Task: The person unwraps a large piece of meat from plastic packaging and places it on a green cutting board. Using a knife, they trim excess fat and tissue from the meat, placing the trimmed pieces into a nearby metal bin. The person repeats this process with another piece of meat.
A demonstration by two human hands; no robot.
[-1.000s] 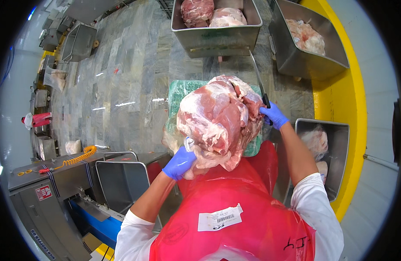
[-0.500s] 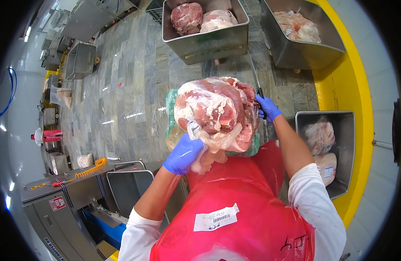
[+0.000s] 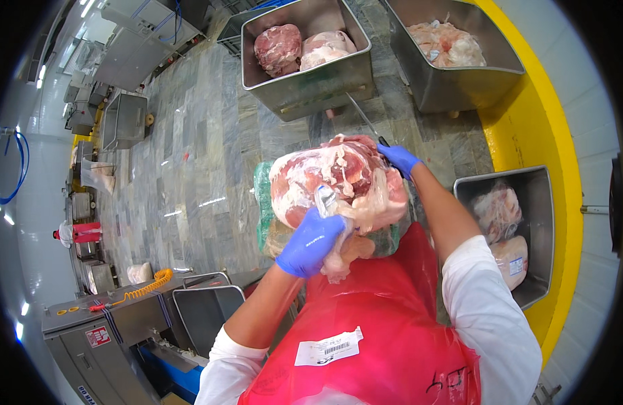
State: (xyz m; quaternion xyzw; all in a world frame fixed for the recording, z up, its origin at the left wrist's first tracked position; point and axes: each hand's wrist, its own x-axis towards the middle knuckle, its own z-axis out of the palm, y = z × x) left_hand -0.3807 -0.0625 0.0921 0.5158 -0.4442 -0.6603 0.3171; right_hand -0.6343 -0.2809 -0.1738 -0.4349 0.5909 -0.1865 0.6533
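Observation:
A large block of raw meat [image 3: 311,177], red with white fat, sits in front of me on a wrapped stack with green plastic film [image 3: 263,202] at its side. My left hand [image 3: 313,241], in a blue glove, is closed on crumpled clear plastic wrap [image 3: 345,246] bunched at the meat's near side; a white and silver piece [image 3: 326,200] sticks up from it. Gloved in blue too, my right hand [image 3: 400,160] grips a knife [image 3: 368,119] by its black handle at the meat's far right corner. The blade points away from me, toward the far left.
A steel bin [image 3: 304,94] with meat blocks stands ahead, another steel bin [image 3: 446,88] far right, and a third bin [image 3: 537,236] close on my right. A grey machine [image 3: 82,351] with an orange coiled hose [image 3: 149,283] is at left. Far left, another person [image 3: 78,233] stands.
My left hand has moved right with the wrap, drawing it across the meat's near side. My right hand has shifted left, and the knife tilts further left. The whole view has turned slightly.

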